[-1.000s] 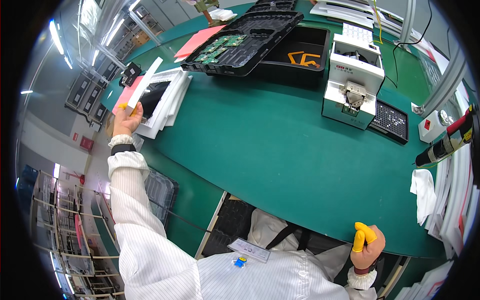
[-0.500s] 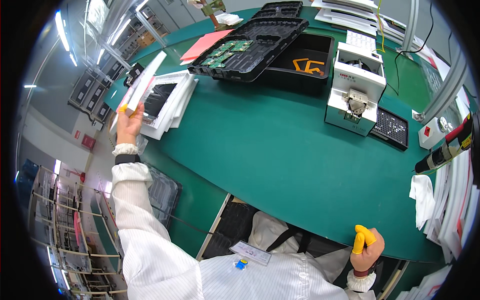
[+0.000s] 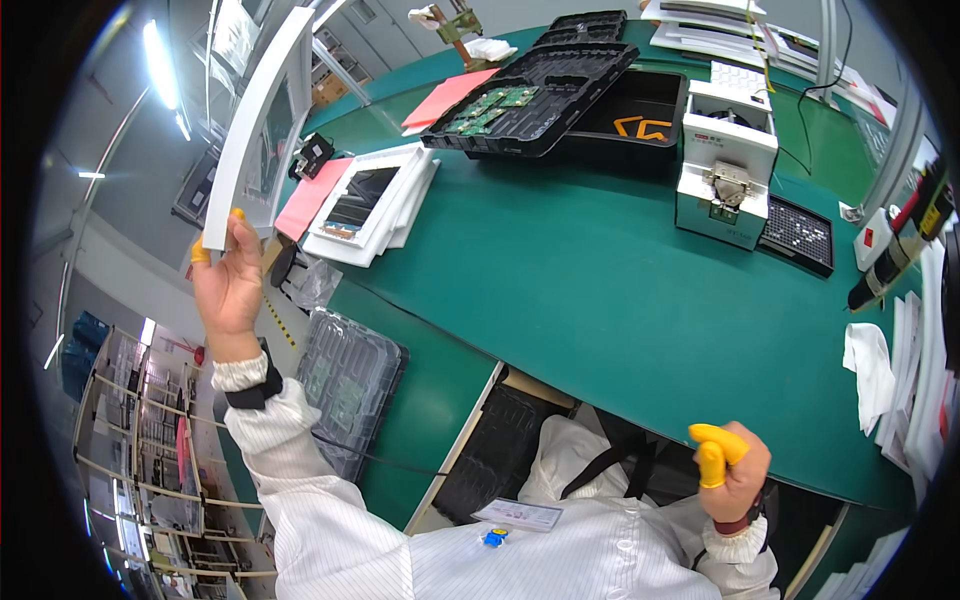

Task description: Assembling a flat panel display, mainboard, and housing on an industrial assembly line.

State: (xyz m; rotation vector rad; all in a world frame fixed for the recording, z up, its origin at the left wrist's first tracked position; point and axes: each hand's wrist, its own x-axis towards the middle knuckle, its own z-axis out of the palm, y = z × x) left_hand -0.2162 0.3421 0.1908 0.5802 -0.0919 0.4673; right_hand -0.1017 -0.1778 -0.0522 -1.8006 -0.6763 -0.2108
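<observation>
At the far left my left hand (image 3: 230,285), with yellow finger cots, grips the lower edge of a white foam tray (image 3: 243,135) held up on its side. Part of the tray's inner face shows, with something grey in it. Beside it on the table lies a stack of similar white foam trays (image 3: 400,205); the top one holds a dark flat panel (image 3: 363,198). My right hand (image 3: 735,470) is closed by the table's front edge, yellow cots on thumb and forefinger; whatever its curled fingers may hold is hidden.
Green circuit boards (image 3: 492,108) lie in a tilted black tray (image 3: 560,95) over a black bin (image 3: 655,95). Right of it stand a white bench machine (image 3: 725,170) and a black grid tray (image 3: 800,235). Pink sheets (image 3: 318,195) lie by the stack. A clear plastic tray (image 3: 350,385) sits lower left.
My left hand has raised the foam tray and turned it more upright, away from the stack, uncovering the top tray and a pink sheet. My right hand stays closed near the table edge.
</observation>
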